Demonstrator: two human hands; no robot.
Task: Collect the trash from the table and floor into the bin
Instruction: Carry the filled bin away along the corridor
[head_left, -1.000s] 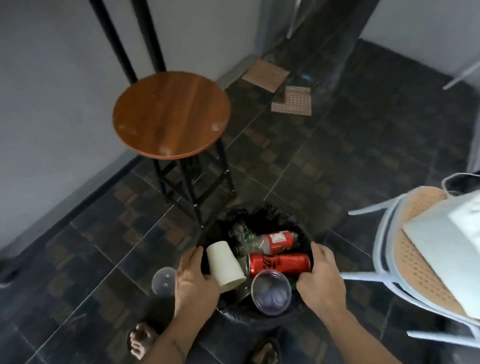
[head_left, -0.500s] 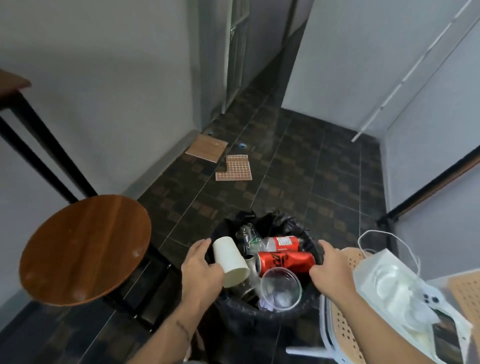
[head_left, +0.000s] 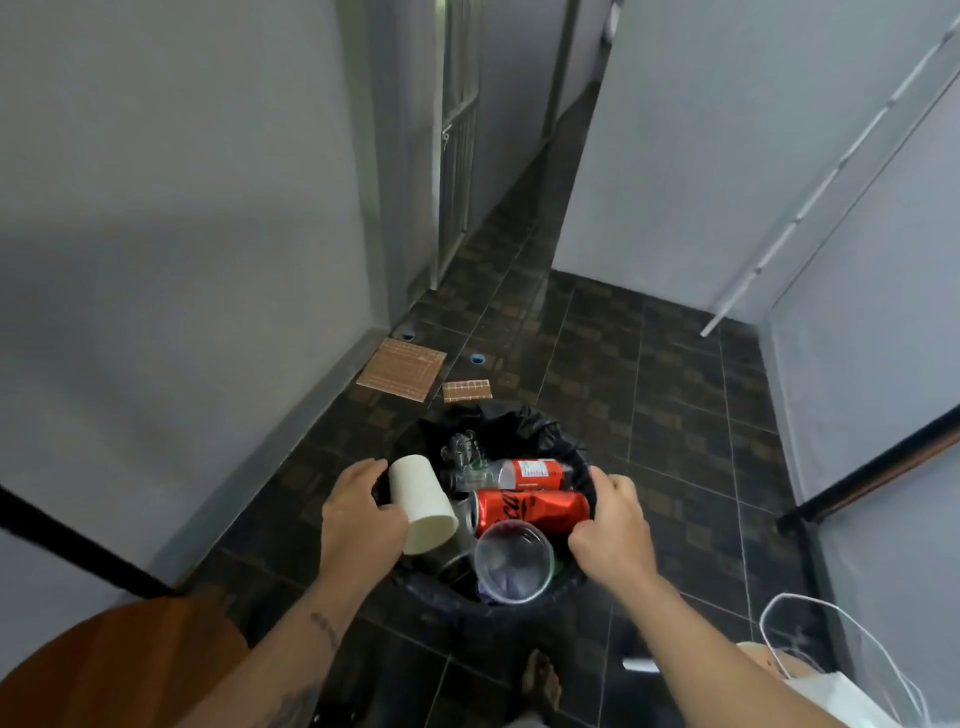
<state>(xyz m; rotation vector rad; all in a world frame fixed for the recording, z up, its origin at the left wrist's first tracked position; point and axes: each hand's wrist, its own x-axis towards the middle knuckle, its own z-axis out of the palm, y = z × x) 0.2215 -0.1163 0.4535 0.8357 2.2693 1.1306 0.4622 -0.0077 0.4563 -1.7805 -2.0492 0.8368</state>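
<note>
- A black-lined bin (head_left: 540, 431) is gripped at its rim by both hands and appears to be held up above the dark tiled floor (head_left: 649, 415).
- The left hand (head_left: 361, 514) is curled over the bin's left rim, its fingers pressed on the liner beside a white paper cup (head_left: 423, 501); whether the cup itself is touched cannot be told.
- The right hand (head_left: 610, 530) is clenched on the bin's right rim, right beside a red soda can (head_left: 530, 512).
- Inside the bin, the can is seen lying on its side, long axis running left to right between the hands; a clear plastic bottle with a red label (head_left: 519, 474) lies just beyond it, and a clear plastic cup (head_left: 513, 561) faces mouth-up at the bin's near edge.
- The paper cup is tilted, mouth toward the wearer, leaning at the bin's left side.
- Two brown mats (head_left: 402, 368) and a blue cap-like spot (head_left: 477, 358) are seen on the floor beyond the bin, well apart from it, nearer the left-hand wall.
- The collecting is judged largely done; any further pickup would lie straight ahead of the bin, roughly equally near either hand.
- A round wooden stool (head_left: 119, 665) is seen to the bin's near left, a white bag (head_left: 852, 696) to its near right.
</note>
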